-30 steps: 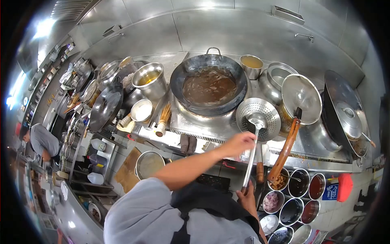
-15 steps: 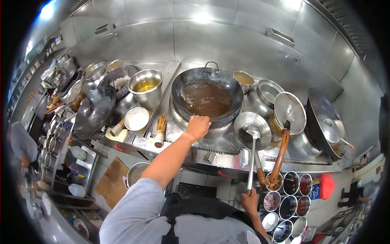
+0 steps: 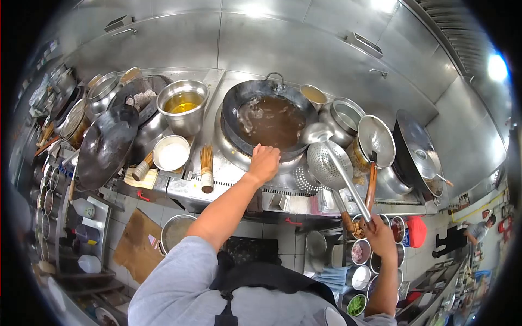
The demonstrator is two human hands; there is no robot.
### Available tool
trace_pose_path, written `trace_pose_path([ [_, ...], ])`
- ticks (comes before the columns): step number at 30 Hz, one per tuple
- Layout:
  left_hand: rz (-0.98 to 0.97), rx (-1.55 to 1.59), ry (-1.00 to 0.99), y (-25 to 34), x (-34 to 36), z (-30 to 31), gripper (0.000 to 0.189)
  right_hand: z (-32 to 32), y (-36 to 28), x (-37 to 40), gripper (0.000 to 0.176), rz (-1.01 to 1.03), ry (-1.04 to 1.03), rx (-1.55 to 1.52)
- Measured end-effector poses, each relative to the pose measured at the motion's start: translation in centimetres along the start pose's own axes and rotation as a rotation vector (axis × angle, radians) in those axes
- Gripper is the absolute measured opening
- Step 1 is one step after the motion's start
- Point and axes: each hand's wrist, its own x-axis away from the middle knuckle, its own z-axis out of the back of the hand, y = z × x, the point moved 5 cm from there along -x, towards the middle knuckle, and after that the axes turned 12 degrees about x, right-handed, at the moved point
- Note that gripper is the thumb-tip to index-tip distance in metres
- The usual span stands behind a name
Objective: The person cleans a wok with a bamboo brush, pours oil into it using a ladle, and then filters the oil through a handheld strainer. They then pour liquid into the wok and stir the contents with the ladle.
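Observation:
My left hand (image 3: 265,163) is closed on the near rim of a black wok (image 3: 234,122), which holds brown liquid (image 3: 274,122). In my right hand (image 3: 380,237) is the handle of a metal ladle (image 3: 317,133), its bowl over the wok's right edge. Beneath the ladle's handle lies a perforated strainer (image 3: 326,165) with a wooden grip. A lidded or mesh-topped pot with a wooden-handled skimmer (image 3: 376,142) stands to the right of it.
Left of the wok are a pot of yellow oil (image 3: 183,105), a white-filled bowl (image 3: 171,154) and a bamboo brush (image 3: 206,171). A large wok (image 3: 416,155) leans at the right. Seasoning containers (image 3: 361,277) are at lower right. Another person (image 3: 472,233) stands far right.
My right hand has risen with the ladle, whose bowl now reaches the wok's edge. The wok is tilted slightly differently, with my left hand still at its rim. The view has shifted.

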Motion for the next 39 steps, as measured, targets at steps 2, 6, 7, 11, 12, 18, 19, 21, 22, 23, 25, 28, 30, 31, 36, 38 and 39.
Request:
trace_pose_path([
  [2,-0.024,-0.039,0.021,0.3,1.0,0.2,0.029,2.0,-2.1,-1.4,0.045,0.075,-0.03,0.066],
  [6,0.023,-0.136,-0.074,1.2,2.6,0.4,0.058,0.9,-4.6,-5.1,0.047,0.239,-0.173,0.278],
  [7,0.025,-0.147,-0.068,1.4,2.6,0.8,0.058,0.2,-5.1,-6.0,0.045,0.308,-0.14,0.28],
  [11,0.088,-0.158,-0.189,2.9,3.4,1.6,0.063,-3.2,-6.2,-9.2,0.039,0.437,-0.101,0.221],
  [12,0.102,-0.193,-0.226,3.4,3.7,1.9,0.064,-4.0,-6.7,-10.0,0.039,0.46,-0.109,0.183],
  [18,0.326,0.557,-0.574,5.5,12.8,-1.5,0.06,-7.6,-8.6,-13.7,0.043,0.463,-0.216,0.133],
  [19,0.391,0.674,-0.704,5.6,15.5,-2.3,0.061,-7.4,-9.4,-13.9,0.049,0.464,-0.227,0.128],
  [21,0.56,0.812,-0.613,4.6,22.7,-4.2,0.064,-8.0,-10.1,-15.1,0.051,0.467,-0.241,0.115],
  [22,0.688,0.789,-0.654,3.6,26.7,-5.3,0.063,-8.5,-10.3,-15.8,0.054,0.456,-0.26,0.105],
  [23,0.737,0.705,-0.64,2.2,31.3,-6.7,0.06,-8.9,-10.6,-16.6,0.057,0.451,-0.268,0.095],
  [25,0.544,0.698,-0.764,-2.4,42.0,-11.1,0.058,-9.6,-11.4,-18.2,0.057,0.464,-0.238,0.063],
  [28,1.111,0.912,-0.399,-3.2,49.9,-9.0,0.045,-10.5,-13.1,-20.2,0.056,0.476,-0.176,0.051],
  [30,1.202,0.776,-0.481,-2.3,54.6,-6.5,0.041,-11.3,-14.0,-21.9,0.055,0.475,-0.173,0.035],
  [31,1.202,0.778,-0.481,-2.4,54.6,-6.6,0.041,-11.4,-14.5,-22.4,0.054,0.485,-0.18,0.033],
  [36,1.54,0.496,-0.591,-3.4,57.9,-7.7,0.037,-9.8,-17.5,-23.5,0.049,0.401,-0.155,0.118],
  [38,1.663,0.365,-0.636,-3.9,58.8,-8.0,0.035,-9.7,-17.5,-23.9,0.048,0.368,-0.131,0.144],
  [39,1.659,0.366,-0.647,-4.7,58.8,-7.9,0.035,-9.7,-17.3,-24.1,0.047,0.337,-0.12,0.174],
])
